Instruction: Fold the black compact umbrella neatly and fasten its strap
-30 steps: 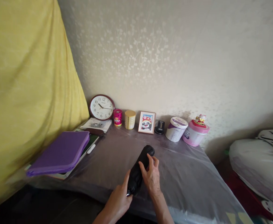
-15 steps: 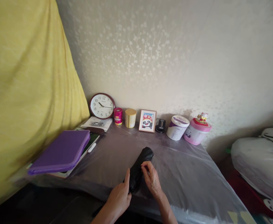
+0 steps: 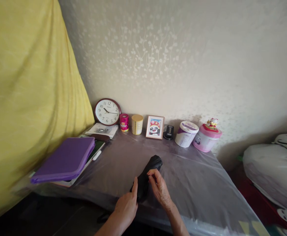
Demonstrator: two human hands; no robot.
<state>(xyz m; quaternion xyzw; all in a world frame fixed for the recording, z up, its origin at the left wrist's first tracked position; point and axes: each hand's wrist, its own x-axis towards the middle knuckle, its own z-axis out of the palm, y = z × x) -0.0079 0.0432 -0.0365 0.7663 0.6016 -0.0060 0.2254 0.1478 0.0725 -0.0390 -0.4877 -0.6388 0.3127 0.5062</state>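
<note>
A folded black umbrella (image 3: 148, 173) lies on the table (image 3: 197, 183), which is covered with clear plastic sheet. My left hand (image 3: 126, 206) grips its near end from the left, thumb up along its side. On its right side, around the middle, my right hand (image 3: 159, 187) has its fingers curled and pinched against the black fabric. Whatever the fingers pinch is too small to make out. The umbrella's far end points toward the wall.
Along the wall stand a round clock (image 3: 107, 112), a red tin (image 3: 124, 122), a yellow tin (image 3: 137, 124), a framed panda picture (image 3: 154, 127), a white tub (image 3: 186, 134) and a pink tub (image 3: 206, 137). A purple zip folder (image 3: 66, 159) lies at left by a yellow curtain (image 3: 23, 98). Bedding (image 3: 271, 170) sits at right.
The umbrella came down from a raised, tilted hold onto the table. My right hand slid from wrapping its upper part to pinching at its middle. Since half a second ago little has moved.
</note>
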